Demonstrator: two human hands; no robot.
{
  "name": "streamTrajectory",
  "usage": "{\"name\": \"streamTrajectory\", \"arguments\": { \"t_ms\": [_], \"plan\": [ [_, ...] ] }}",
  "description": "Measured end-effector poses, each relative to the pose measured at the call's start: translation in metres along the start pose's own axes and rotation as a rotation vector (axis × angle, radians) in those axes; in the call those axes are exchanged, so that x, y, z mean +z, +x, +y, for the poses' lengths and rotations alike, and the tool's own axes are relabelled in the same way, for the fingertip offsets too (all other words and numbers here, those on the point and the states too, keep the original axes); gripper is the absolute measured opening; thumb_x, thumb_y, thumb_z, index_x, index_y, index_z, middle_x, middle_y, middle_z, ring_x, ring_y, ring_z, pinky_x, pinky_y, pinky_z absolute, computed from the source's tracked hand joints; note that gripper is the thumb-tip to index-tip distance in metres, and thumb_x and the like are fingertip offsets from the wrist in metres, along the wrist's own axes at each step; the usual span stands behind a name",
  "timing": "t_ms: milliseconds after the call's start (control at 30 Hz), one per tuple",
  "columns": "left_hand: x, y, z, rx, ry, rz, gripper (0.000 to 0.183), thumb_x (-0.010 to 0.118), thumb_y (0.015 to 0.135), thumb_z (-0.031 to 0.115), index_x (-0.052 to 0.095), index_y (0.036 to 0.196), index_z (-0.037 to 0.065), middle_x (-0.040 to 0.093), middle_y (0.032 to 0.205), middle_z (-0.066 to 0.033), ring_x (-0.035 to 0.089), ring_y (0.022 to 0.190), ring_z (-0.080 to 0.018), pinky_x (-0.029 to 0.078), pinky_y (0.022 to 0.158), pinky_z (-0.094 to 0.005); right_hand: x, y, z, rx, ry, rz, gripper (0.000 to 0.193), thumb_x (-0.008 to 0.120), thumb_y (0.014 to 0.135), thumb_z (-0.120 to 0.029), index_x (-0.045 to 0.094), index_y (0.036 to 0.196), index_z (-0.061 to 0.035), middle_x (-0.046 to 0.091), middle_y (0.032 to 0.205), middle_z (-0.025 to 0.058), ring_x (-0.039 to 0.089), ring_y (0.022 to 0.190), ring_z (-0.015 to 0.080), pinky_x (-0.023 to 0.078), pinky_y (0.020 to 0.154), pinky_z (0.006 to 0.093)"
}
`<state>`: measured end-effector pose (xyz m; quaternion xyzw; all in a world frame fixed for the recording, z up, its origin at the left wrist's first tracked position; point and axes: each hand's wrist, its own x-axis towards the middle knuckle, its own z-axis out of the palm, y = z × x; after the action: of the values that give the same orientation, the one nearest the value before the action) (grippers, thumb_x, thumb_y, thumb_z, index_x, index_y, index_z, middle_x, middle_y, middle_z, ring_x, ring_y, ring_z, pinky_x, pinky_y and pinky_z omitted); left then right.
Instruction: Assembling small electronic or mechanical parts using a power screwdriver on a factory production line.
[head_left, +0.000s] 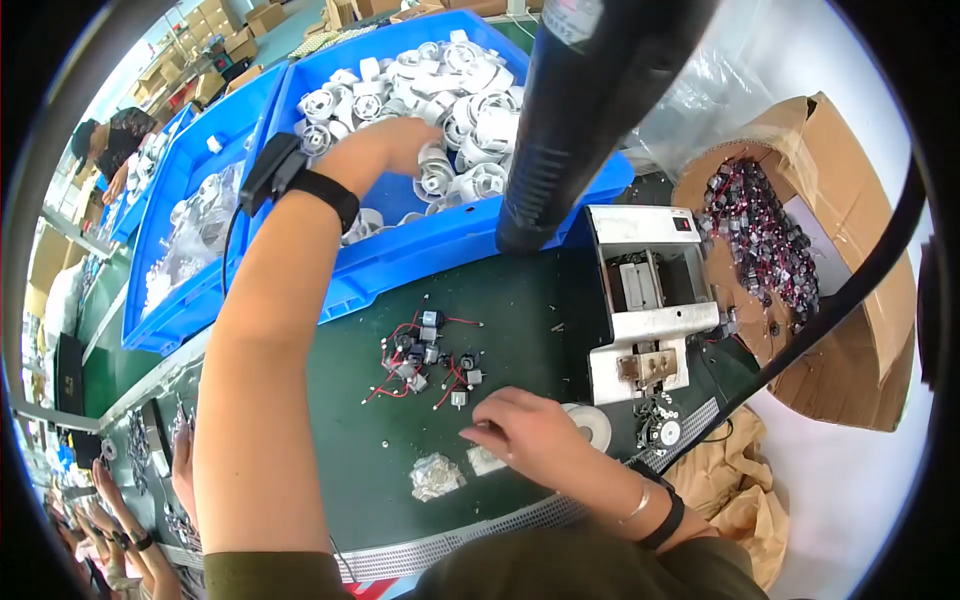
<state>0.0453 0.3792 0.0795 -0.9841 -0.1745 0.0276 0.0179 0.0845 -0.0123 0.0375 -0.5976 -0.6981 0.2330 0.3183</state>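
My left hand [405, 143] reaches into a large blue bin [400, 262] heaped with round white plastic housings. Its fingers bend down over one white plastic housing [435, 174] and appear closed on it; the fingertips are partly hidden. Above the dark green bench, my right hand [525, 432] is loosely curled, thumb apart from the fingers, with nothing visible in it. Beside it are a crumpled clear plastic bag of small pieces [437, 477], a pale flat piece [484, 460] and a white disc [590, 428]. Just beyond lies a cluster of small motors [425, 352] with red wires.
A black pole [560, 130] rises before the bin. A white bench machine [645, 310] stands at right, beside a cardboard box [850, 240] of small wired motors. Another blue bin [150, 300] stands left. A black cable [800, 345] crosses the right side. Other people work at left.
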Motion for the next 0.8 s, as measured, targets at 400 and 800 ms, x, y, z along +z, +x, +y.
{"name": "streamTrajectory", "arguments": {
  "t_ms": [400, 800],
  "plan": [
    [-0.041, -0.083, 0.015, -0.143, -0.385, 0.081, 0.051, 0.072, 0.067, 0.016, 0.059, 0.117, 0.01, 0.064, 0.107, -0.015, 0.06, 0.101, -0.0312, 0.046, 0.09, -0.0363, -0.04, -0.03, 0.01, 0.017, 0.342, 0.152, 0.022, 0.071, 0.076, 0.0, 0.064, 0.097, -0.0021, 0.061, 0.097, 0.0088, 0.063, 0.079, 0.0181, 0.052, 0.067, 0.0256],
    [-0.067, -0.13, 0.13, -0.42, -0.927, 0.595, 0.042, 0.063, 0.076, -0.003, 0.056, 0.117, 0.003, 0.064, 0.1, -0.0049, 0.065, 0.086, -0.0151, 0.053, 0.071, -0.0238, -0.048, -0.078, 0.029, 0.118, 0.686, 0.359, 0.023, 0.063, 0.08, 0.009, 0.06, 0.102, 0.0021, 0.06, 0.101, 0.009, 0.062, 0.087, 0.0146, 0.053, 0.075, 0.0259]
  ]
}}
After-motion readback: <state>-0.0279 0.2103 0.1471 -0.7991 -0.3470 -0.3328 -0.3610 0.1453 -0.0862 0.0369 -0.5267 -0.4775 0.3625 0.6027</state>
